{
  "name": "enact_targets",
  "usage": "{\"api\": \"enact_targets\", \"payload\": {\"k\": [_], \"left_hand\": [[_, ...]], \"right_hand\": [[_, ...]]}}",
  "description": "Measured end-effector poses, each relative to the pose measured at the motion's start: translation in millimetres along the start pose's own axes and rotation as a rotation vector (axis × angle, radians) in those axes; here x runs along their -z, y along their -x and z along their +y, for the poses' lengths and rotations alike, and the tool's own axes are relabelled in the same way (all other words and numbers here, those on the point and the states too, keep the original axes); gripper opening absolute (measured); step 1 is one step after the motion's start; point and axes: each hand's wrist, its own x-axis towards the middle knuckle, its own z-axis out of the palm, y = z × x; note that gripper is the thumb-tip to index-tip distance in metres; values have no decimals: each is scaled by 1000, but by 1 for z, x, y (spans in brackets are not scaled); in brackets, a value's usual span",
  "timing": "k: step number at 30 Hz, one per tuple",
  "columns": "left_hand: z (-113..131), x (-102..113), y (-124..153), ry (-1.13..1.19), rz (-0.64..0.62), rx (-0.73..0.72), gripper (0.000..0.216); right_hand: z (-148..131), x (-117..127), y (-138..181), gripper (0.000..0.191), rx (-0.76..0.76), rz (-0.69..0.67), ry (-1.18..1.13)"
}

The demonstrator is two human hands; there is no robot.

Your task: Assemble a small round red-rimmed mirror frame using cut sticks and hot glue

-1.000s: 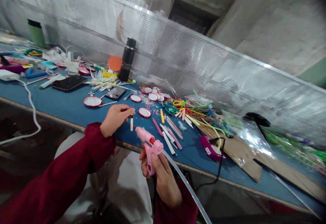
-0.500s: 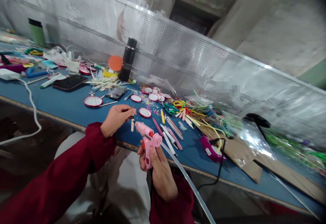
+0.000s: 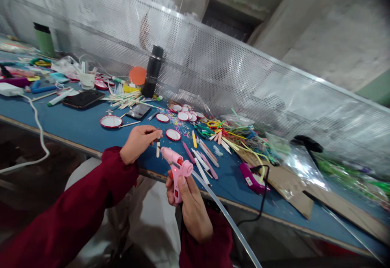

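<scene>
My right hand (image 3: 190,207) is closed round the handle of a pink hot glue gun (image 3: 174,166), held above the table's front edge. A long clear glue stick (image 3: 228,215) runs out of the gun's back toward the lower right. Thumb and fingertips of my left hand (image 3: 141,142) pinch a short flat wooden stick (image 3: 158,149), which hangs down just left of the gun's nozzle. Whether nozzle and stick touch, I cannot tell. Behind them lies a round white disc with a red rim (image 3: 173,135); a similar disc (image 3: 111,121) lies farther left.
Pens and markers (image 3: 202,158) lie right of the gun on the blue table (image 3: 82,127). A black bottle (image 3: 153,71) stands against the perforated metal screen (image 3: 195,52). Phones (image 3: 83,98), coloured pipe cleaners (image 3: 243,134), a purple device with a cable (image 3: 251,178) and cardboard (image 3: 289,186) lie around.
The glue gun has shifted very slightly left, with its nozzle near the wooden stick. Both hands keep their grip.
</scene>
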Motion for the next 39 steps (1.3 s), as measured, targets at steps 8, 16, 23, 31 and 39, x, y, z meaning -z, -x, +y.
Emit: {"api": "enact_targets", "payload": {"k": [8, 16, 23, 31, 39], "left_hand": [[-1, 1, 0, -6, -2, -3, 30], [1, 0, 0, -15, 1, -3, 30], [1, 1, 1, -17, -15, -16, 31], [0, 1, 0, -15, -26, -16, 31], [2, 0, 2, -17, -23, -24, 31]], "right_hand": [[5, 3, 2, 44, -19, -21, -16], [-1, 1, 2, 46, -26, -7, -13], [-6, -2, -3, 42, -28, 29, -42], [-7, -2, -5, 45, -24, 26, -54], [-5, -2, -2, 46, -32, 32, -28]]}}
